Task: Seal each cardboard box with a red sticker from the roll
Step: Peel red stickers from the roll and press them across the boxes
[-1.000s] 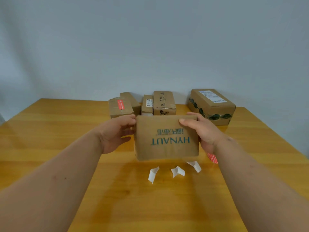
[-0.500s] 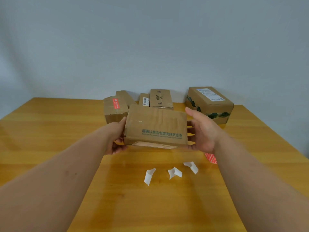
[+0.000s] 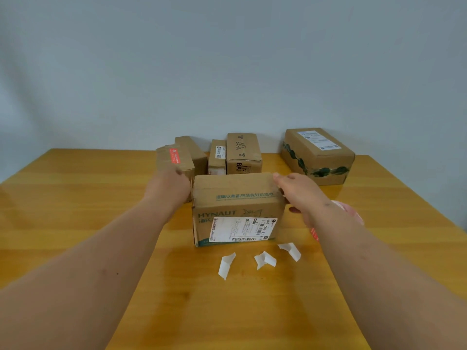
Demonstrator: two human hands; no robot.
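Pale grey wall rises behind a wooden table [image 3: 75, 210] whose far edge carries a row of cardboard boxes. At the middle of the surface stands the HYNAUT box [image 3: 237, 208], its white shipping label [image 3: 242, 229] facing the near edge. The left hand [image 3: 169, 188] lies against the box's left end; its fingers are hidden behind the box, so I cannot tell how they sit. The right hand [image 3: 300, 190] is at the top right corner, fingertips touching the box's upper edge, fingers fairly straight and close together. Just beside the right wrist, toward the right edge, the sticker roll [image 3: 351, 213] shows partly, pale with red, mostly covered by the forearm. Three white backing scraps [image 3: 264, 260] lie on the surface just nearer than the box. Along the far edge, the leftmost box [image 3: 174, 160] already bears a red sticker [image 3: 173, 155]; a BAHA-printed box [image 3: 243, 152] stands near the middle and a large box with green tape [image 3: 318, 155] sits toward the far right corner.
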